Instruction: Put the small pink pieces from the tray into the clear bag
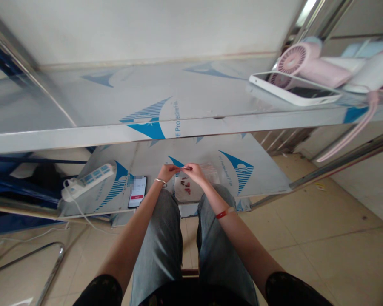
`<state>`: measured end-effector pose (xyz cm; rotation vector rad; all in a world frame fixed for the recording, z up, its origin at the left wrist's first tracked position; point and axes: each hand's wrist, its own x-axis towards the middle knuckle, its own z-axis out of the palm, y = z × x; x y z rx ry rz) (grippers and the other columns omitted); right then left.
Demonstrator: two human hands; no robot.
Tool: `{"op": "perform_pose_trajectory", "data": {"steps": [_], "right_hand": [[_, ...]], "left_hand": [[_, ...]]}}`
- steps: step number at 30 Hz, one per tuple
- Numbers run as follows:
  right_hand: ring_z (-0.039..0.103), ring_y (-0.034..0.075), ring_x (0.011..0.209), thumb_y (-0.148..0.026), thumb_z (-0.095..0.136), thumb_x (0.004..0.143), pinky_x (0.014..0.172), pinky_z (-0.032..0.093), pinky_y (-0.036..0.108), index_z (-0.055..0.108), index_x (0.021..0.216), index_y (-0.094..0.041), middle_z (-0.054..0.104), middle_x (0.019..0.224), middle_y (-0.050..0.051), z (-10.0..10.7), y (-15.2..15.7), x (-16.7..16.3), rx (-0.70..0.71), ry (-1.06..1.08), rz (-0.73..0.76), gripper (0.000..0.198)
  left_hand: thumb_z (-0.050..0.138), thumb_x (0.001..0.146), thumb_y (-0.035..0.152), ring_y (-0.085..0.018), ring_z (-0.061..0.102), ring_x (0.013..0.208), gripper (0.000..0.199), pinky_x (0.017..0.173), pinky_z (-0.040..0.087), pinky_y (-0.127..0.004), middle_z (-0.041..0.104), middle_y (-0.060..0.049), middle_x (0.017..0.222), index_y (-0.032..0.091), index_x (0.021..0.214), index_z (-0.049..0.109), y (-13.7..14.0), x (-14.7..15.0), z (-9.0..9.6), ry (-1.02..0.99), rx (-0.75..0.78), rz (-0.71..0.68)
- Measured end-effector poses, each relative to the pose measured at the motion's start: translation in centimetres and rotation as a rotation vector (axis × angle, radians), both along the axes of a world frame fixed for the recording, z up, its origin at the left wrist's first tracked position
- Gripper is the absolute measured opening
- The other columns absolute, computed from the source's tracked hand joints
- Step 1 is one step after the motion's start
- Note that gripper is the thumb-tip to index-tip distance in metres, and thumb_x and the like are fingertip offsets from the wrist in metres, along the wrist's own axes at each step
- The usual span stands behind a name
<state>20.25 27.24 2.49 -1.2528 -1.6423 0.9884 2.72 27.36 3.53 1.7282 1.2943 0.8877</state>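
My left hand point(168, 172) and my right hand point(194, 172) meet above the lower shelf, fingertips pinched close together. Between them is something small and thin, too tiny to name. Under my hands lies a pale sheet point(180, 196) bearing several small dark red pieces point(187, 191). A clear plastic bag point(211, 172) rests just beyond my right hand. To the left of my left wrist, a phone point(137, 192) lies with its screen lit.
A white power strip point(97, 176) with a plugged-in cord sits at the lower shelf's left. Above and ahead, the upper metal shelf point(210, 102) juts out. It carries a white-framed device point(293, 91) and a pink handheld fan point(319, 68), whose strap point(354, 129) hangs over the edge.
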Motion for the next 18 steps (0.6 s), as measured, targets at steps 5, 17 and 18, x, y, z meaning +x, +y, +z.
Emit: {"op": "perform_pose_trajectory", "data": {"steps": [5, 17, 18], "right_hand": [[0.062, 0.015, 0.072, -0.023, 0.058, 0.079, 0.066, 0.043, 0.022, 0.066, 0.077, -0.016, 0.069, 0.077, 0.003, 0.4, -0.4, 0.1, -0.003, -0.151, 0.037, 0.011], [0.058, 0.015, 0.068, -0.02, 0.052, 0.087, 0.057, 0.032, 0.021, 0.064, 0.086, -0.019, 0.069, 0.08, 0.004, 1.0, -1.6, -0.3, 0.065, -0.481, 0.112, 0.012], [0.057, 0.014, 0.067, -0.02, 0.052, 0.087, 0.057, 0.031, 0.021, 0.064, 0.084, -0.019, 0.068, 0.079, 0.004, 1.0, -1.6, -0.3, 0.068, -0.488, 0.106, 0.013]], "left_hand": [[0.062, 0.072, 0.025, -0.016, 0.066, 0.072, 0.019, 0.072, 0.051, -0.026, 0.075, -0.005, 0.081, 0.015, 0.082, 0.075, -0.1, 0.2, 0.1, 0.034, 0.002, -0.046], [0.061, 0.074, 0.019, -0.016, 0.067, 0.075, 0.017, 0.074, 0.053, -0.025, 0.075, -0.002, 0.08, 0.018, 0.081, 0.076, -0.2, 0.6, 0.0, 0.096, 0.019, -0.047], [0.061, 0.074, 0.018, -0.016, 0.067, 0.073, 0.016, 0.072, 0.052, -0.025, 0.075, -0.002, 0.079, 0.018, 0.08, 0.076, -0.2, 0.7, 0.1, 0.106, 0.02, -0.041]]}}
